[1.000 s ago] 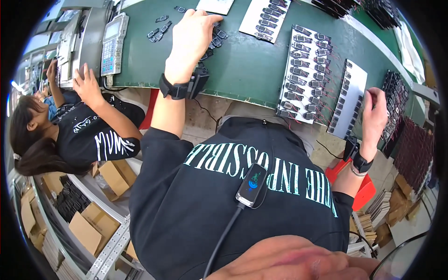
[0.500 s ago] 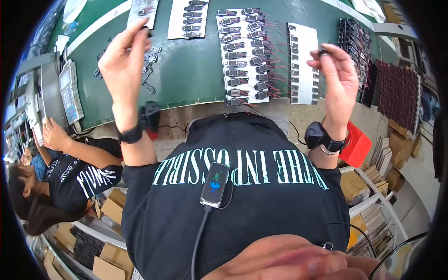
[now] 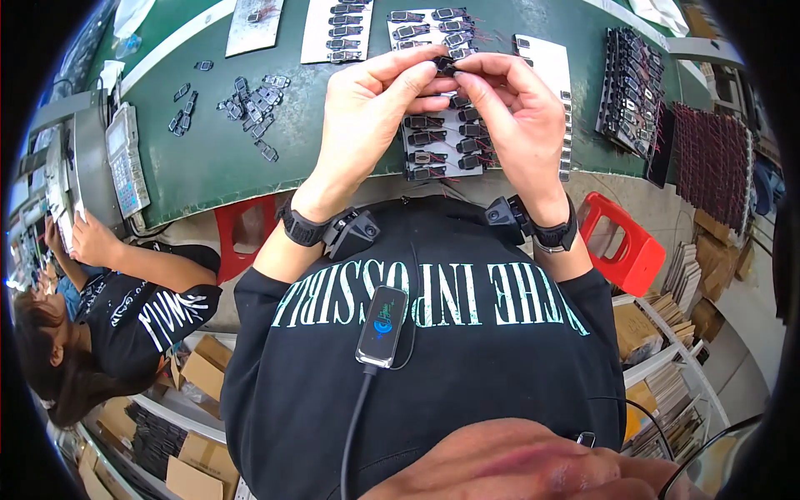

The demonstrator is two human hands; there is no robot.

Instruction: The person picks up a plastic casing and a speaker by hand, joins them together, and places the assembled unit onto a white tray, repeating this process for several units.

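Observation:
My left hand [image 3: 362, 104] and my right hand [image 3: 525, 112] meet fingertip to fingertip over the bench. Between them they pinch a small black part [image 3: 447, 65]; the fingers cover most of it, and I cannot make out whether it is one piece or two. Beneath my hands lies a white board [image 3: 450, 154] with rows of small black speaker-like modules [image 3: 427, 137] that have thin red wires. Right of it, partly behind my right hand, is a white board [image 3: 546, 58] with small dark rectangular pieces along its edges.
Loose modules [image 3: 250, 104] lie heaped on the green bench [image 3: 308, 125] at left. Another board [image 3: 329, 33] of modules stands farther back. At right are a stacked black batch [image 3: 629, 92] and dense dark red wiring [image 3: 712, 171]. A co-worker [image 3: 125, 308] sits at left; a red stool [image 3: 621, 246] is at right.
Both hands have come inward from opposite sides and met over the middle board. The small dark pieces they pinched apart are now together between the fingertips.

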